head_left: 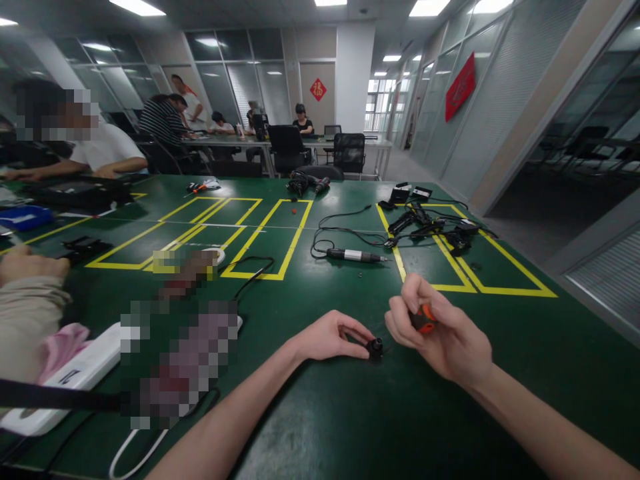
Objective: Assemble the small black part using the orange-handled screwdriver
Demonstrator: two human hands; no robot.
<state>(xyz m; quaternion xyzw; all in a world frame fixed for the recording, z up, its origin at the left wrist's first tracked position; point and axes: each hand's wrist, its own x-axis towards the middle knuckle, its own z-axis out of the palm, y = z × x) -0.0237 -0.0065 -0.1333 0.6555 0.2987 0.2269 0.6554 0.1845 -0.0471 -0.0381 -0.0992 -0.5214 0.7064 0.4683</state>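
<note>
My left hand (337,338) pinches a small black part (375,347) between thumb and fingers, low over the green table (310,413). To its right, my right hand (445,333) is closed around an orange and black handle (424,319), raised a little above the table. Whatever shaft the handle has cannot be made out. Beyond my hands lies a black and silver electric screwdriver (354,255) with its cable, its tip to the right. Near it are tiny dark bits (360,275).
Black parts and cables (425,223) lie at the back right within yellow tape. A white power strip (75,380) is at the left, near a co-worker's hand (30,267). Black tools (307,183) rest at the far edge. Several people work beyond.
</note>
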